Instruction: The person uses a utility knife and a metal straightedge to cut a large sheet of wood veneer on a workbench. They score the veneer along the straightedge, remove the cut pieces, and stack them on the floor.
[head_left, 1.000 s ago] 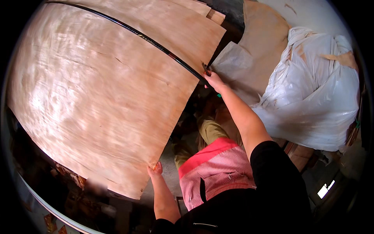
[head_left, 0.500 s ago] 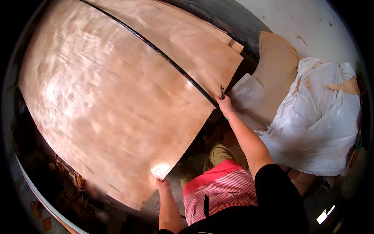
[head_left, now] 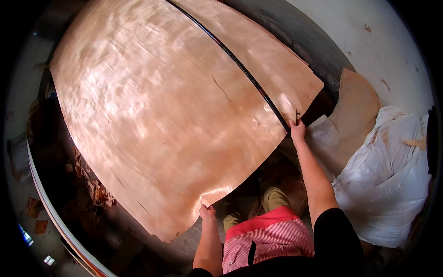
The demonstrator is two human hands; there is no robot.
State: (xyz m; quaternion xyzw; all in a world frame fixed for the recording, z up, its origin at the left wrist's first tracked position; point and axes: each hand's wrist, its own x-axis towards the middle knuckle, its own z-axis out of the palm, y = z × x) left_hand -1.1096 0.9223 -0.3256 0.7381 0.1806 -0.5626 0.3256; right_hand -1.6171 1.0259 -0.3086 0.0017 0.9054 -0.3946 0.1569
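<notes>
A large, thin wood veneer sheet (head_left: 157, 124), pale tan and shiny, spreads out before me over other sheets. My left hand (head_left: 207, 212) pinches its near edge, which buckles upward there. Across the sheet, from the far side to the right edge, lies a long thin black rod (head_left: 232, 54) with small markings. My right hand (head_left: 298, 132) is closed round the rod's near end at the sheet's edge. From that hand a small, dark, narrow tool (head_left: 297, 116) sticks up; its kind is hard to make out. A short dark crack (head_left: 221, 88) shows in the veneer.
At the right stands a bulky bundle wrapped in white plastic (head_left: 383, 184), with a brown sheet (head_left: 357, 111) beside it. Veneer scraps (head_left: 98, 191) litter the dark area at the left. A pale curved rail (head_left: 44, 196) runs along the lower left. A pale surface fills the upper right.
The view has shifted, so the sheet and rod appear farther right. The sheet's near edge now bends up more at my left hand. Both hands keep their holds.
</notes>
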